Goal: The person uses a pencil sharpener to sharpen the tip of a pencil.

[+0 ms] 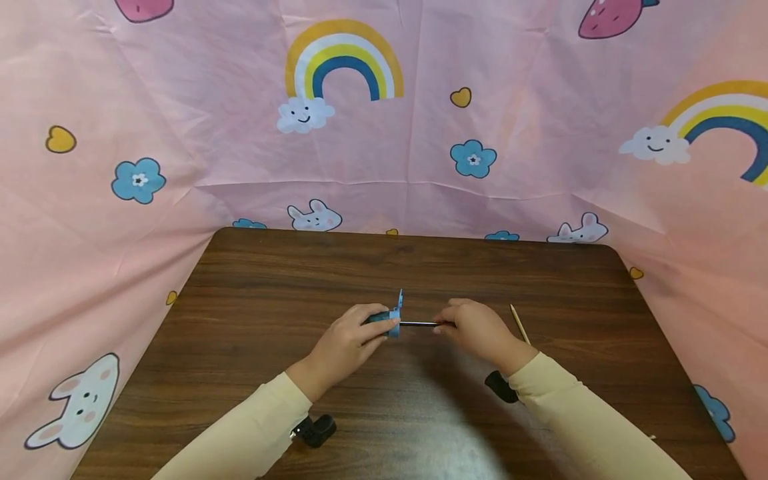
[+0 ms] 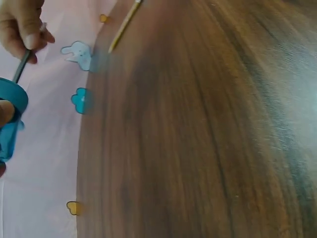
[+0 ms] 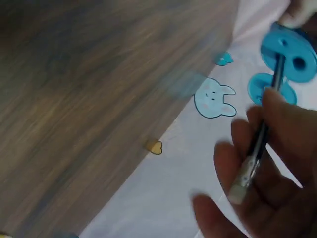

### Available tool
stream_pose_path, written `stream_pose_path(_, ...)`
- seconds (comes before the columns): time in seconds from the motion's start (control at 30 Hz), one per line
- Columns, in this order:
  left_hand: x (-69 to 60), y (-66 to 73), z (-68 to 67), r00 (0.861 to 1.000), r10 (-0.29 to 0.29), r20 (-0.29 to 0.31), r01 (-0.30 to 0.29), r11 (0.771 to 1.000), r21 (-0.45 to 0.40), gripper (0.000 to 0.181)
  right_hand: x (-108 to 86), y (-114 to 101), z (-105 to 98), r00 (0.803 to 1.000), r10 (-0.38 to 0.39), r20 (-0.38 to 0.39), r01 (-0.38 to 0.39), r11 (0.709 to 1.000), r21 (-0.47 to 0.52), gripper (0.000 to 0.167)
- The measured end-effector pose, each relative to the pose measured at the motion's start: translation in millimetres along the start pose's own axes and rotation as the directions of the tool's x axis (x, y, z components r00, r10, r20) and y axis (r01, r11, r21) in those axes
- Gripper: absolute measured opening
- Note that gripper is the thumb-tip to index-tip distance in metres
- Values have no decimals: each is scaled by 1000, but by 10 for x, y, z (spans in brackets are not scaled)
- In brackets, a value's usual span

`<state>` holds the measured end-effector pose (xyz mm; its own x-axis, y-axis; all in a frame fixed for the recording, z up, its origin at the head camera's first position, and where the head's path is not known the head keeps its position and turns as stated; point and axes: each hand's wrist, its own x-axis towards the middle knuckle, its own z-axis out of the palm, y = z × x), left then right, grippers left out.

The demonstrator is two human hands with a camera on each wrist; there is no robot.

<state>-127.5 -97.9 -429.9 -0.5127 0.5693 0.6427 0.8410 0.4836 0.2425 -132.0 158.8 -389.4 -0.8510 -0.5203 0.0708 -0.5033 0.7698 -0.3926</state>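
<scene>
My left hand grips a blue two-hole pencil sharpener lying sideways above the table. Its round lid is flipped up. From the right, my right hand pinches a dark pencil between thumb and fingers. The right wrist view has the pencil's far end in one hole of the sharpener, and the other hole is uncovered. A pale eraser in a metal band tips the near end. How deep the pencil point sits is hidden. The left wrist view catches the sharpener at its edge.
A second pencil, yellowish, lies on the dark wooden table behind the right forearm. Black wrist-camera parts hang under both sleeves. Pink printed cloth encloses the table's back and sides.
</scene>
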Motion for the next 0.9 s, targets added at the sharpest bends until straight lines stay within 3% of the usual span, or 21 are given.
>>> stream_pose_path(0.07,4,-3,-1,997,-75,12,75,997,-16,43,-13,-21,45,991,-77,-106,62,988,-142,23)
stream_pose_path(0.13,11,-3,-11,990,-137,23,138,990,-27,44,-22,-18,93,965,-160,-210,111,968,-225,31)
stream_pose_path(0.23,31,4,-34,974,-223,38,225,972,-74,47,-25,14,164,898,-273,-344,176,941,-287,36)
stream_pose_path(0.4,80,41,-84,943,-323,86,333,929,-162,46,-13,74,262,787,-390,-478,237,906,-349,23)
stream_pose_path(0.47,87,62,-99,941,-323,100,335,930,-151,46,-18,80,291,771,-398,-497,242,905,-350,20)
stream_pose_path(0.53,82,73,-102,953,-285,102,296,949,-112,45,-29,70,293,786,-376,-490,243,918,-313,19)
stream_pose_path(0.57,77,75,-100,962,-255,95,263,961,-88,45,-36,60,282,805,-356,-474,245,928,-280,19)
stream_pose_path(0.6,71,75,-98,973,-216,83,222,973,-67,44,-43,47,261,834,-324,-446,242,942,-232,17)
stream_pose_path(0.67,61,69,-86,991,-123,55,124,992,-20,42,-51,29,198,914,-221,-341,207,975,-77,12)
stream_pose_path(0.73,52,61,-71,999,-27,30,27,1000,10,41,-46,26,115,981,-89,-174,113,984,134,5)
stream_pose_path(0.77,51,59,-64,1000,15,18,-16,1000,19,41,-36,31,73,996,-26,-81,45,971,235,3)
stream_pose_path(0.8,46,55,-56,999,53,9,-54,998,27,41,-25,41,35,999,33,8,-34,948,317,4)
stream_pose_path(0.9,34,50,-33,994,109,-2,-109,993,42,44,10,62,-36,976,130,175,-193,890,414,7)
